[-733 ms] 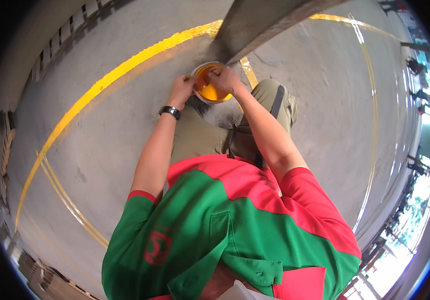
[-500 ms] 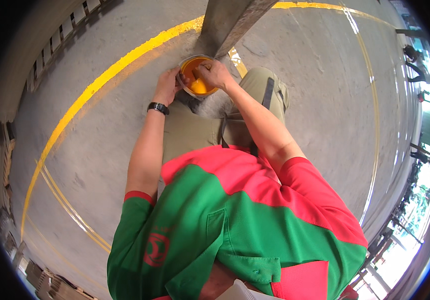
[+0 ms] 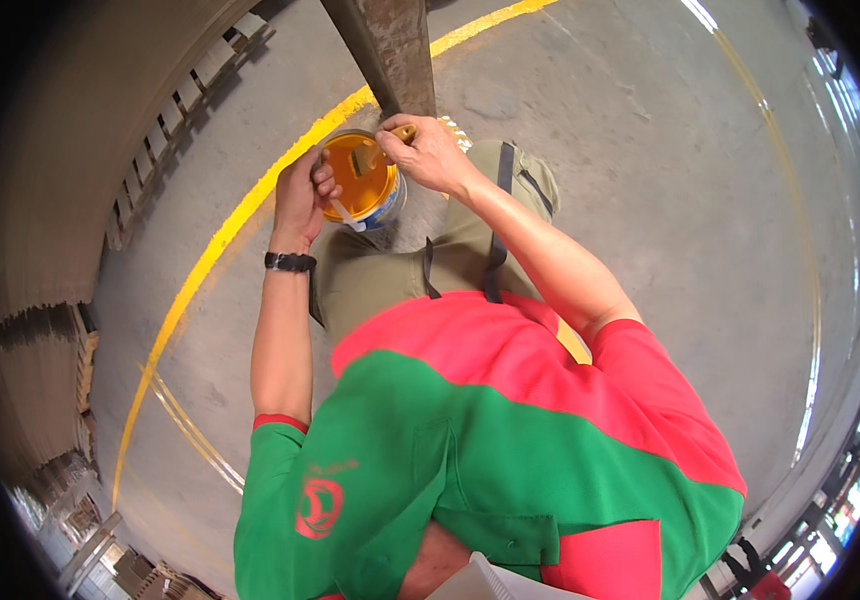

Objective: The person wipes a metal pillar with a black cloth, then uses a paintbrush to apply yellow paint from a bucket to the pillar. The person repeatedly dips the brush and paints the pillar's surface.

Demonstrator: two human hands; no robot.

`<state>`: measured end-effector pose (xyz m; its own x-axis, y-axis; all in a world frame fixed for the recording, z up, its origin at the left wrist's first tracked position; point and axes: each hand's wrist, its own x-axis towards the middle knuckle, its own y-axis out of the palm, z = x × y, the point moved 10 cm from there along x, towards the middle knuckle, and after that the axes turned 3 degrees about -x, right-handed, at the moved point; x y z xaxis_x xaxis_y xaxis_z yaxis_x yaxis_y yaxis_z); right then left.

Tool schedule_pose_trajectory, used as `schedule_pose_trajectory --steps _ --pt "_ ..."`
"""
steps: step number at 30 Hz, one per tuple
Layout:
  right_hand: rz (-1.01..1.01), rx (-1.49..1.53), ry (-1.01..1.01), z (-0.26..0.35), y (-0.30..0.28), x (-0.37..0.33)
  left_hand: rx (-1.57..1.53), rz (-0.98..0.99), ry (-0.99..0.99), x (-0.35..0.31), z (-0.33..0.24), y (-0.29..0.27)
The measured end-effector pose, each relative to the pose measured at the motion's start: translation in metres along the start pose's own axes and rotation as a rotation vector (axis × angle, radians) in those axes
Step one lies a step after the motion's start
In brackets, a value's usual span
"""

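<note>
A round bucket (image 3: 387,213) with a blue and white outer wall stands near my knees, tilted a little. Orange-yellow paint (image 3: 355,188) coats its inside. My left hand (image 3: 302,195) is closed at the bucket's left rim, fingers curled over the edge, beside a white strip that looks like its handle. My right hand (image 3: 432,155) grips a paintbrush (image 3: 405,132) by its wooden handle above the far right rim. The brush's paint-covered head (image 3: 363,157) angles down into the bucket; whether its tip touches the paint I cannot tell.
Just beyond the bucket rises a metal column (image 3: 400,55). A bright yellow line (image 3: 220,240) curves across the grey concrete floor (image 3: 640,160), passing by the column. Slatted wooden pallets (image 3: 165,130) line the far left, and a fainter yellow line (image 3: 775,130) runs on the right.
My right hand has drawn back from inside the bucket to its rim, and the brush now shows. The bucket's outer wall has come into sight. The whole view has shifted.
</note>
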<state>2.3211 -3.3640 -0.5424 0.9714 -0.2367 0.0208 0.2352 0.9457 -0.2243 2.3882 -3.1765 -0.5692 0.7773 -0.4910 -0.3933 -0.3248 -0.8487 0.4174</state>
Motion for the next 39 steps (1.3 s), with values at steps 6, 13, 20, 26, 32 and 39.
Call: schedule_pose_trajectory --steps 6,13,20,26,32,39 --pt "-0.05 0.101 -0.116 0.064 -0.024 0.003 0.042 -0.03 0.113 -0.037 -0.065 0.043" --pt "0.024 -0.202 -0.542 0.128 -0.025 -0.007 0.049 0.036 0.183 -0.06 -0.095 0.074" --pt "0.111 -0.653 -0.764 0.145 -0.001 -0.026 -0.021 0.033 0.218 -0.064 -0.101 0.084" --pt "0.101 -0.817 -0.815 0.138 0.006 -0.038 -0.046 0.072 0.246 -0.065 -0.104 0.088" --pt "-0.051 -0.557 -0.767 0.149 -0.012 -0.043 -0.008 0.055 0.271 -0.065 -0.11 0.091" --pt "-0.157 0.161 -0.367 0.118 -0.056 -0.052 -0.019 0.069 0.308 -0.079 -0.12 0.104"
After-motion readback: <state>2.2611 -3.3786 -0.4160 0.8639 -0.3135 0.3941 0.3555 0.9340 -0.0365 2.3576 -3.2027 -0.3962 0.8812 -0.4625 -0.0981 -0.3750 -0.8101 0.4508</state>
